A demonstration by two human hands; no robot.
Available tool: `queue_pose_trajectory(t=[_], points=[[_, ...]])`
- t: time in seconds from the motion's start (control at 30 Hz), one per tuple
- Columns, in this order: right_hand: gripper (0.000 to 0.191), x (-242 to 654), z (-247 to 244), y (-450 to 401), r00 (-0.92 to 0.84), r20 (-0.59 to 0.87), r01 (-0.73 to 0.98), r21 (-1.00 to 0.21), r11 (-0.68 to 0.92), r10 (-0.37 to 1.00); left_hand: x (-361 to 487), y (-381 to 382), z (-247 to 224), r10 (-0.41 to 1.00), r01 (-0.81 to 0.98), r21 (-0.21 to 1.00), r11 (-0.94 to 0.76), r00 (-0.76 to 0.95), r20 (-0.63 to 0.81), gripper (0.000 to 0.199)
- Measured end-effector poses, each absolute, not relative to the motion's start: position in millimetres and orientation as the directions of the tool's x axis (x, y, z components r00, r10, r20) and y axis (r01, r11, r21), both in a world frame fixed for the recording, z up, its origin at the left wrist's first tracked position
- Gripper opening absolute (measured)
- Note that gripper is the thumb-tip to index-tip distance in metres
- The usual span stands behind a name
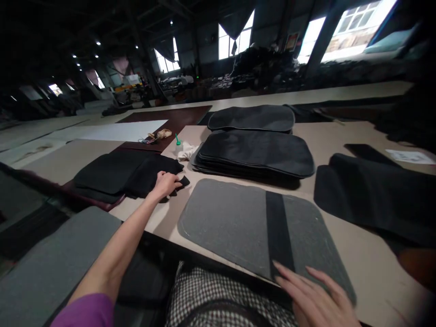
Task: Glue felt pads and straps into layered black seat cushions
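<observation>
Off to the left of the middle, my left hand (166,184) has its fingers closed on a small black fabric piece (184,181). Other dark scraps lie partly hidden beneath that hand. A grey rounded panel (225,222) lies flat at the table's front edge, with a black strip (278,222) running across it from back to front. My right hand (316,297) is at the panel's near right part, fingers stretched out and apart. Its fingertips are by the strip's near end; whether they press on it I cannot tell.
Behind the panel is a stack of black rounded panels (255,154), with another stack (252,119) beyond. Folded black fabric (116,172) lies left, more black pieces (371,195) right. A green-tipped bottle (178,145) stands by a white cloth (187,151).
</observation>
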State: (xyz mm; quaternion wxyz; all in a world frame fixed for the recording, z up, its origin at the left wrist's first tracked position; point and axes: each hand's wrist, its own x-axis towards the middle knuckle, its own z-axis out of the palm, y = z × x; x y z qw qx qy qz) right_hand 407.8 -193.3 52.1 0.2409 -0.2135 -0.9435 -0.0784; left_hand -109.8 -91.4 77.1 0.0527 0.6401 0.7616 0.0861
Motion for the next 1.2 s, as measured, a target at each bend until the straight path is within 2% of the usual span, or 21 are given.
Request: queue_pose_trajectory(t=[0.1,0.23,0.37,0.47,0.57,0.67,0.73,0.8,0.83,0.93,1.1,1.2], points=[[0.042,380,74,-192,-0.755,0.515,0.443,-0.055,0.895,0.406,-121,-88,84,0.961,0.951,0.242,0.194,-0.234,0.15,0.023],[0.04,341,102,-194,-0.68,0.586,0.434,-0.162,0.886,0.441,-140,-76,101,0.893,0.927,0.283,0.247,-0.332,0.306,0.033],[0.042,318,116,-192,-0.643,0.608,0.392,-0.261,0.882,0.466,-160,-65,112,0.83,0.895,0.329,0.3,-0.415,0.373,0.043],[0.041,301,122,-175,-0.623,0.582,0.326,-0.413,0.85,0.522,-172,-62,119,0.788,0.86,0.389,0.329,-0.477,0.389,0.048],[0.032,270,132,-142,-0.59,0.456,0.299,-0.644,0.704,0.667,-177,-63,127,0.78,0.847,0.436,0.304,-0.484,0.397,0.048],[0.024,218,138,-102,-0.591,0.217,0.25,-0.866,0.432,0.777,-173,-69,136,0.805,0.856,0.459,0.236,-0.437,0.401,0.048],[0.023,174,134,-77,-0.602,0.115,0.124,-0.964,0.235,0.79,-167,-75,139,0.82,0.861,0.468,0.198,-0.408,0.402,0.049],[0.03,127,124,-58,-0.581,0.082,0.093,-0.982,0.167,0.81,-162,-80,140,0.825,0.851,0.496,0.173,-0.4,0.398,0.049],[0.04,104,117,-49,-0.579,0.069,0.081,-0.987,0.142,0.812,-160,-82,140,0.828,0.838,0.522,0.16,-0.402,0.391,0.049],[0.054,48,99,-31,-0.547,0.04,0.033,-0.997,0.069,0.836,-157,-88,138,0.846,0.761,0.638,0.118,-0.413,0.337,0.047],[0.031,4,88,-19,-0.543,0.039,-0.089,-0.996,-0.011,0.839,-162,-98,134,0.89,0.571,0.819,0.053,-0.399,0.221,0.05],[0.032,-1,87,-16,-0.545,0.049,-0.137,-0.99,-0.031,0.837,-169,-104,130,0.91,0.373,0.927,0.021,-0.391,0.137,0.054]])
